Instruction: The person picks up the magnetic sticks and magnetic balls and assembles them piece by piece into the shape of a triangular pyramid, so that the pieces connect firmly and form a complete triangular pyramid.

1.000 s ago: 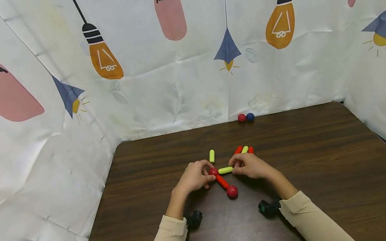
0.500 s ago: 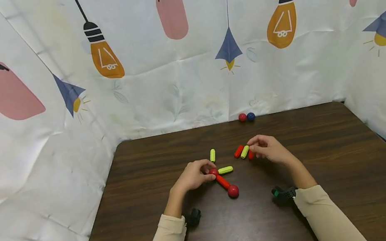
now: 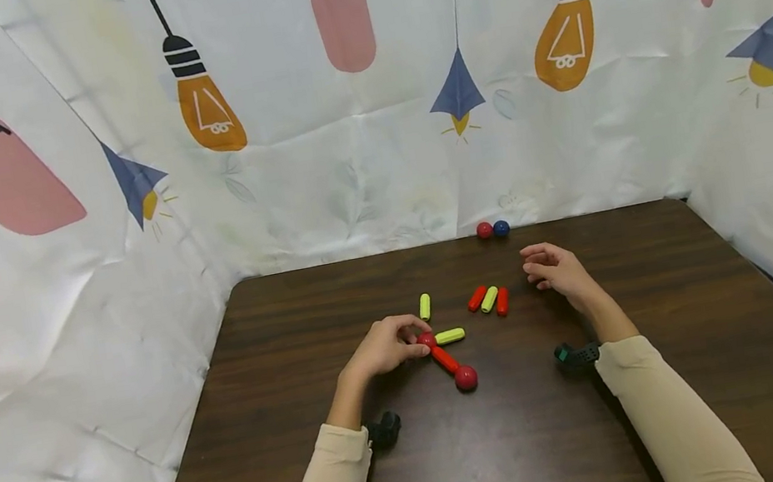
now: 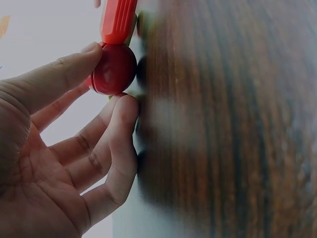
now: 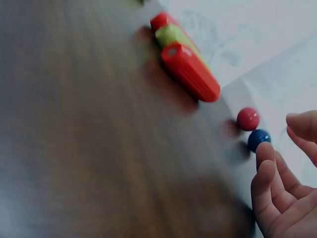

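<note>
Between thumb and fingers my left hand (image 3: pixel 389 345) pinches a red ball (image 4: pixel 115 69) on the table. From that ball a red stick (image 3: pixel 445 360) runs toward me to a second red ball (image 3: pixel 466 378), and a yellow stick (image 3: pixel 450 335) points right from it. My right hand (image 3: pixel 557 271) holds nothing, its fingers loosely bent, over the table right of a short row of sticks. Beyond that hand, at the back edge, a red ball (image 3: pixel 484 230) and a blue ball (image 3: pixel 501 229) sit side by side.
The row has a red stick (image 3: pixel 477 298), a yellow stick (image 3: pixel 489 299) and another red stick (image 3: pixel 502 302). One more yellow stick (image 3: pixel 425 306) lies behind the left hand. A printed white cloth (image 3: pixel 375 167) borders the dark wooden table (image 3: pixel 679 363).
My right hand has left the yellow stick beside the held ball, passed over the row of sticks, and moved back and to the right. My left hand stays at its ball.
</note>
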`<act>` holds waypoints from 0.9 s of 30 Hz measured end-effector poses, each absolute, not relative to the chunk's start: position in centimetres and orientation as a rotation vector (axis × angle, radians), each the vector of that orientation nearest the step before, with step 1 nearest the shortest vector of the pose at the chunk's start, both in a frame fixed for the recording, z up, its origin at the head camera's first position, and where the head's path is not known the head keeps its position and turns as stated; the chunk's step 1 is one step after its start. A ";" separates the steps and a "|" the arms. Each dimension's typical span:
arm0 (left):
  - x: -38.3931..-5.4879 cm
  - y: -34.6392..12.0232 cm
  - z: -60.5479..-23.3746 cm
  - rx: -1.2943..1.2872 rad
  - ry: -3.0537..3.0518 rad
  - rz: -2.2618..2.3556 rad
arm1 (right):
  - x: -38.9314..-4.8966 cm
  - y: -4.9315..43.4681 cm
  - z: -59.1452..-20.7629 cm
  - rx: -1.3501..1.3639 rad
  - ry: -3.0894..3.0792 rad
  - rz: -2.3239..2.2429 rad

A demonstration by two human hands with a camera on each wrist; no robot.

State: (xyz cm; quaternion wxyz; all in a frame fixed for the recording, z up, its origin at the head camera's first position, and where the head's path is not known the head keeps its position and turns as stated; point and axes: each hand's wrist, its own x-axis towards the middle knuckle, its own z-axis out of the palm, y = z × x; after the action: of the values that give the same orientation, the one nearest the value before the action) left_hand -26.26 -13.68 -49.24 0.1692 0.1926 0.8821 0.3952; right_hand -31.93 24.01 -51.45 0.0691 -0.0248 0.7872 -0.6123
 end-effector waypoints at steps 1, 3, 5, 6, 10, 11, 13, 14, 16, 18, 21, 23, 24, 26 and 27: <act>-26.3 -13.7 -49.3 0.546 2.505 1.123 | -32.5 24.0 -51.4 -0.071 2.365 -1.836; -26.3 -13.8 -49.4 0.543 2.504 1.115 | -33.7 24.0 -51.4 -0.062 2.360 -1.818; -26.4 -13.9 -49.5 0.538 2.502 1.109 | -34.8 24.0 -51.3 -0.048 2.359 -1.793; -26.3 -13.9 -49.5 0.537 2.503 1.104 | -35.3 24.0 -51.2 -0.046 2.356 -1.782; -26.3 -13.9 -49.6 0.537 2.502 1.106 | -37.1 23.8 -50.9 -0.020 2.341 -1.740; -26.3 -13.9 -49.6 0.540 2.501 1.110 | -37.5 23.7 -50.8 -0.016 2.335 -1.735; -26.3 -13.8 -49.6 0.539 2.500 1.115 | -38.2 23.5 -50.5 -0.002 2.335 -1.723; -26.3 -13.8 -49.6 0.540 2.501 1.118 | -38.5 23.5 -50.4 0.004 2.338 -1.717; -26.3 -13.8 -49.6 0.543 2.506 1.114 | -39.2 23.3 -50.2 0.005 2.353 -1.697; -26.3 -13.7 -49.5 0.545 2.513 1.107 | -39.6 23.2 -50.0 0.002 2.382 -1.658; -26.4 -13.7 -49.5 0.548 2.523 1.095 | -40.2 22.9 -49.8 -0.008 2.410 -1.593; -26.4 -13.8 -49.5 0.545 2.526 1.094 | -40.5 22.7 -49.6 -0.016 2.415 -1.564; -26.4 -13.9 -49.5 0.543 2.526 1.096 | -40.7 22.6 -49.5 -0.016 2.414 -1.558; -26.4 -13.9 -49.5 0.539 2.526 1.105 | -41.0 22.3 -49.4 -0.025 2.418 -1.541; -26.4 -14.0 -49.5 0.537 2.528 1.107 | -41.1 22.2 -49.3 -0.028 2.426 -1.530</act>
State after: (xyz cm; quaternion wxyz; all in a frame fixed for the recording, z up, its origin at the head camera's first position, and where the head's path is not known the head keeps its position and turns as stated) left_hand -26.36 -14.00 -49.47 0.1643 0.1883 0.8870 0.3884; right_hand -41.14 22.25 -49.33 0.1364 -0.0098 0.8379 -0.5283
